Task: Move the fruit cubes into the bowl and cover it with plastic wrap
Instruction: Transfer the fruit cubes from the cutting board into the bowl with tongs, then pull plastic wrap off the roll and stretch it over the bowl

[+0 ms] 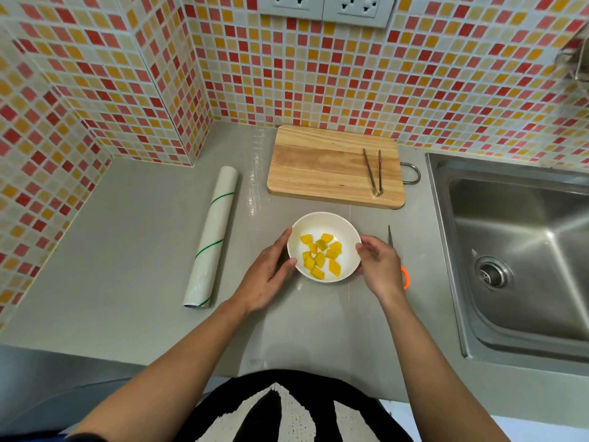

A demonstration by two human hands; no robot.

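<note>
Both grips closed on white bowl (324, 247), left hand (267, 279) at its 9 o'clock, right hand (381, 266) at 3, likely steadying it; fruit cubes (321, 255) all inside; plastic wrap roll (212, 237) untouched on worktop (134, 250) at 9 o'clock, cutting board (334, 165) bare at 12

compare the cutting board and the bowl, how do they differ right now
The cutting board is wooden, rectangular and flat; the bowl is white, round and deep. The board carries only tongs; the bowl holds the fruit cubes. Nobody touches the board; both hands flank the bowl. Both rest on the counter.
</note>
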